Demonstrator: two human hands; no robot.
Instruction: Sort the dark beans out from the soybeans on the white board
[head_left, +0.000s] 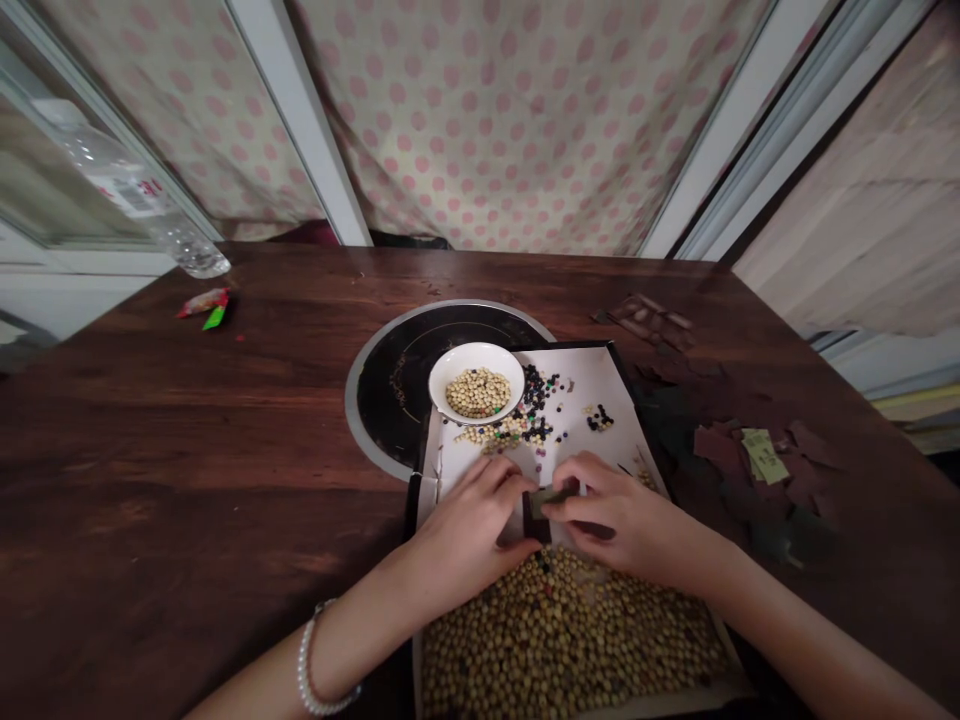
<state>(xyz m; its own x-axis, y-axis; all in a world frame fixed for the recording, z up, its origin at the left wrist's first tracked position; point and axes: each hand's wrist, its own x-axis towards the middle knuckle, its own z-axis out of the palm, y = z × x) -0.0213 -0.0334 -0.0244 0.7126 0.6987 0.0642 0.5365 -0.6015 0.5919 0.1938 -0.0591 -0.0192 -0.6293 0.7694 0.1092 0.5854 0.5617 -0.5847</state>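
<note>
Beads fill the box beside both hands, which pinch a dark piece, seemingly light and pliable, best held by its edges.

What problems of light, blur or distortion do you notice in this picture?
Head view: light is dim; the clear plastic bottle looks stretched and tilted, likely by lens distortion; the rectangular yellow paper is too soft to read; the small dark piece between left hand and right hand is shaded, details unclear.

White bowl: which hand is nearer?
Left. The left hand is just this side of the white bowl; the right hand is farther off, toward its near right.
</note>
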